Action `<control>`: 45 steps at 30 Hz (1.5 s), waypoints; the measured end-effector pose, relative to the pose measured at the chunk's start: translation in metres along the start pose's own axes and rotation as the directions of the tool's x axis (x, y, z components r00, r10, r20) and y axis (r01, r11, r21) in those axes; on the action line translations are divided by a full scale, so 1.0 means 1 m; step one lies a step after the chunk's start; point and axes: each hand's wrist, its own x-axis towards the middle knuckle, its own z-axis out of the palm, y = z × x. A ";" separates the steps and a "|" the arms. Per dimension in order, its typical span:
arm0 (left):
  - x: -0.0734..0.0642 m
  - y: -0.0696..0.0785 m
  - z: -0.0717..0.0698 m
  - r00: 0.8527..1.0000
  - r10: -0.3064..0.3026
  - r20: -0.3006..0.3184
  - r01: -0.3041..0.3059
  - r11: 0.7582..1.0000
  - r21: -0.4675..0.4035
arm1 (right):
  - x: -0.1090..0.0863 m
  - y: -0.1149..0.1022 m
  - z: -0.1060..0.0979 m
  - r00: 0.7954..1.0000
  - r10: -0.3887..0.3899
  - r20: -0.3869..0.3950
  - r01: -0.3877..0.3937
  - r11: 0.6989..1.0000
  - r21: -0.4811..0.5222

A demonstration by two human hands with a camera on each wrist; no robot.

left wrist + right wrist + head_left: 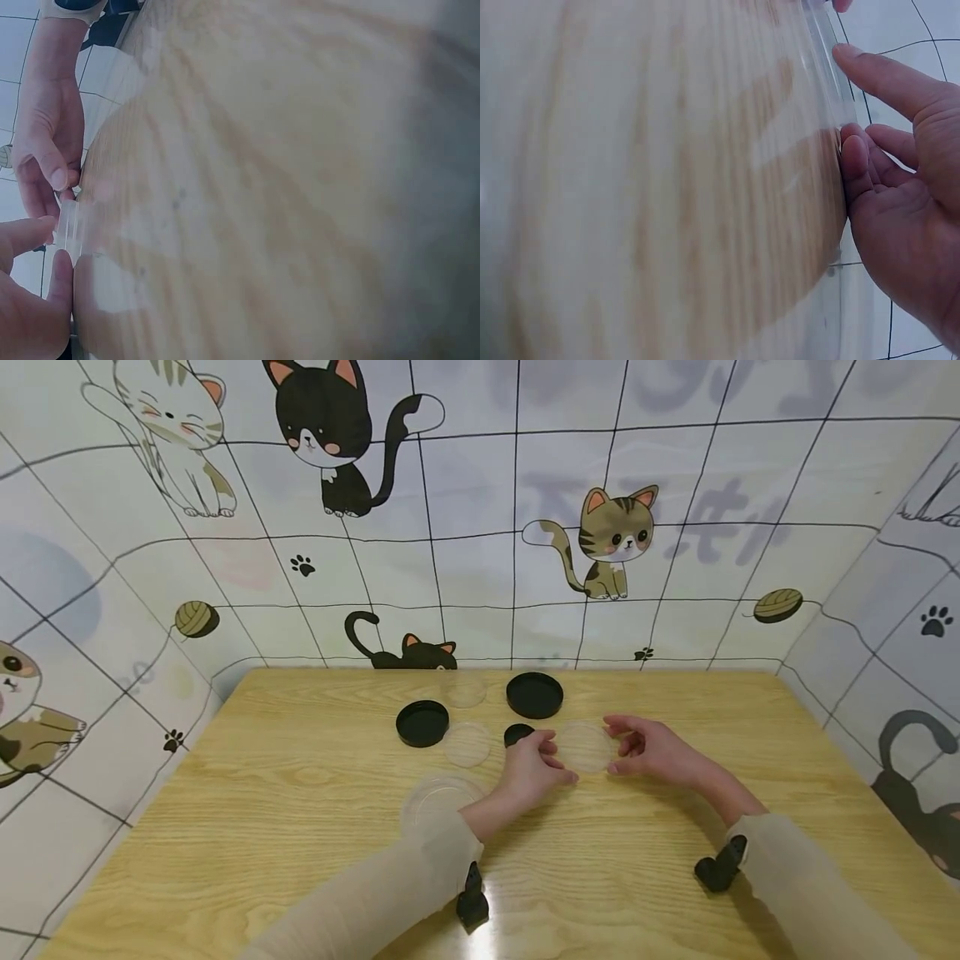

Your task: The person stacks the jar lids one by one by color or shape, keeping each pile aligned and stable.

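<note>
Head view | transparent, shallow round dish [586,746] | left hand [531,770], right hand [662,753] flank it | gripping: cannot tell

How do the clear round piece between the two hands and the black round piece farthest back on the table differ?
The clear round piece is see-through, with wood colour showing through it; the black round piece is opaque. The clear one sits between the left hand and the right hand; the black one lies farther back, apart from both. Both have a round outline.
</note>
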 end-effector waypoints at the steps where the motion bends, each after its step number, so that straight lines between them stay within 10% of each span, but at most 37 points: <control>1: 0.000 0.000 0.001 1.000 -0.001 0.005 0.001 1.000 -0.001 | -0.001 0.000 0.000 1.000 0.001 -0.001 -0.001 1.000 0.002; 29: -0.001 0.001 0.014 0.999 0.037 -0.009 -0.038 0.998 -0.040 | -0.016 0.004 -0.005 0.999 0.039 0.023 -0.039 0.999 0.007; 45: -0.014 0.020 -0.026 0.999 0.036 0.019 -0.033 0.989 -0.144 | -0.015 -0.031 -0.001 1.000 0.007 -0.024 -0.006 0.999 0.051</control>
